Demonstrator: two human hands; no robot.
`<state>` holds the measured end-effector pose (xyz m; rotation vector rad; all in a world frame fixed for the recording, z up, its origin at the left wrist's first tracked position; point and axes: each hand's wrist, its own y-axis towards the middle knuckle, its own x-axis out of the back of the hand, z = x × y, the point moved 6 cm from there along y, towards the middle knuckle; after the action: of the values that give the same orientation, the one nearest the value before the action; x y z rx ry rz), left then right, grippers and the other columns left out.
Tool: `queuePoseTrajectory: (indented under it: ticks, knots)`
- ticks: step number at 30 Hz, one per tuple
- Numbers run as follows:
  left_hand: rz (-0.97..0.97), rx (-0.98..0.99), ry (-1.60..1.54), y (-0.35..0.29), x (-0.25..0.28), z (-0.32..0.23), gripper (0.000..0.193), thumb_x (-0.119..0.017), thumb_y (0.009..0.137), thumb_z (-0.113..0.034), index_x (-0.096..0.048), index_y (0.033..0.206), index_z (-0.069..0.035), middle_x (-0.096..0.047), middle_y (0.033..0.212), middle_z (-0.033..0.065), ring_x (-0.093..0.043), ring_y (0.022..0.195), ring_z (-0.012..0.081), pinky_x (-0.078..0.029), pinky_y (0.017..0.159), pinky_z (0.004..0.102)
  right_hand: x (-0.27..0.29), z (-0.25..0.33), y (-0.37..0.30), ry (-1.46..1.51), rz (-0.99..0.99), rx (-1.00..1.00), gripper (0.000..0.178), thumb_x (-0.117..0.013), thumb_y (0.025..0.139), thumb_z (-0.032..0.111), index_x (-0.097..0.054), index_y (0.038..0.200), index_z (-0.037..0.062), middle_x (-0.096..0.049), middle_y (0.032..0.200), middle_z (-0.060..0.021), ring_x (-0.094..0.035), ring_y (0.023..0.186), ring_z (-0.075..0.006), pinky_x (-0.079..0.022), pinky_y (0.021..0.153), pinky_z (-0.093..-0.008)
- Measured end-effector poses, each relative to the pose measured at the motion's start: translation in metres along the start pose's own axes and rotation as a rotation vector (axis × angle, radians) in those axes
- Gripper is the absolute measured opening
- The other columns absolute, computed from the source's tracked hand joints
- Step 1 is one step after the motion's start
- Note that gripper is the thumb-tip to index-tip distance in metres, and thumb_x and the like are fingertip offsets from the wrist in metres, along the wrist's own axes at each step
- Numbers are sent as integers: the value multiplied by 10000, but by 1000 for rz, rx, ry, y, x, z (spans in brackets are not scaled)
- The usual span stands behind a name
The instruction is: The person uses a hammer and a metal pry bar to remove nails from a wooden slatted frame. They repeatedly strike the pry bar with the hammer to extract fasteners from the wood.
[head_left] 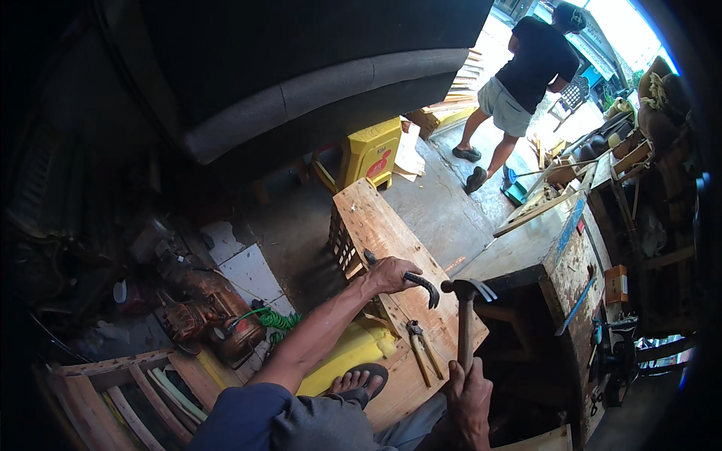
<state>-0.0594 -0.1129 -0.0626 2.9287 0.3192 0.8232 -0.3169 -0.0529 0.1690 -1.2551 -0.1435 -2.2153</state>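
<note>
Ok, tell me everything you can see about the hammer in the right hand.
The hammer is a claw hammer with a dark metal head and a worn wooden handle. The right hand grips the handle near its lower end and holds it almost upright, head uppermost, claw pointing right. The head hangs in the air above the right edge of the wooden board, touching nothing but the hand.

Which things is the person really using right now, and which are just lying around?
In use:
- claw hammer in the right hand
- curved pry bar in the left hand
- wooden frame they work on

Lying about:
- pincers on the wood
- yellow plastic stool
- green coiled hose
- workbench
</note>
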Motion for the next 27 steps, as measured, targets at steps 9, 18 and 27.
queuePoseTrajectory:
  ticks: [9, 18, 27]
  knots:
    - [20, -8, -8, -9, -12, 4, 492, -786, 849, -404, -717, 1218, -85, -730, 1144, 153, -706, 1056, 328, -564, 896, 416, -16, -14, -15, -10, 2, 21, 282, -645, 993, 224, -467, 925, 16, -577, 612, -219, -648, 569, -444, -489, 493, -467]
    - [234, -139, 384, -31, -67, 32, 285, -688, 855, -412, -785, 1077, -261, -670, 1360, 18, -520, 1373, 276, -330, 1164, 509, 2, -38, -11, 313, -175, -62, 300, -585, 1037, 312, -488, 937, 45, -541, 554, -88, -577, 444, -248, -429, 418, -352]
    - [-170, -66, -9, -17, -5, -7, 402, -610, 997, -336, -646, 724, -43, -605, 676, 183, -618, 691, 342, -456, 678, 475, -12, -64, -59, 942, -508, -214, 381, -610, 1022, 445, -481, 1065, 89, -463, 645, 7, -417, 442, -70, -359, 381, -238]
